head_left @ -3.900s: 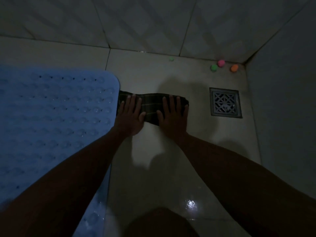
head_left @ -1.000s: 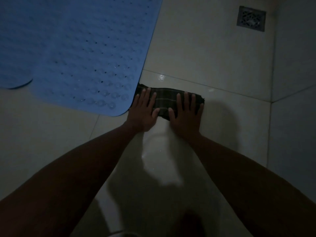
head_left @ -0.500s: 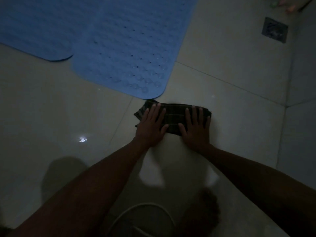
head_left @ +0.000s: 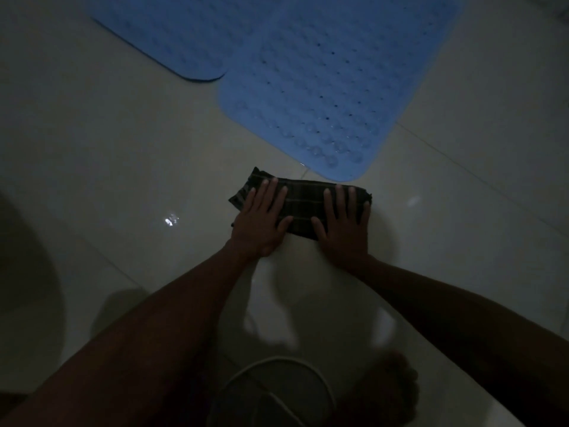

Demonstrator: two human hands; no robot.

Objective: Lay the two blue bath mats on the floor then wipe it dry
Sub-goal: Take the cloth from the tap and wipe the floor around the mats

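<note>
Wiping step: left hand (head_left: 261,224) and right hand (head_left: 345,229), palms flat, no grip, pressing plaid cloth (head_left: 300,208) on floor (head_left: 123,167); blue bath mats (head_left: 323,87) just beyond. Next: push cloth across wet tile.

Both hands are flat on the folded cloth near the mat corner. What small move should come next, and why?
Probably slide the dark plaid cloth toward the body over the bare floor tiles. Both the left hand and right hand press it flat, and the blue mat blocks the way forward, so only the near tiles remain open to wipe.
</note>
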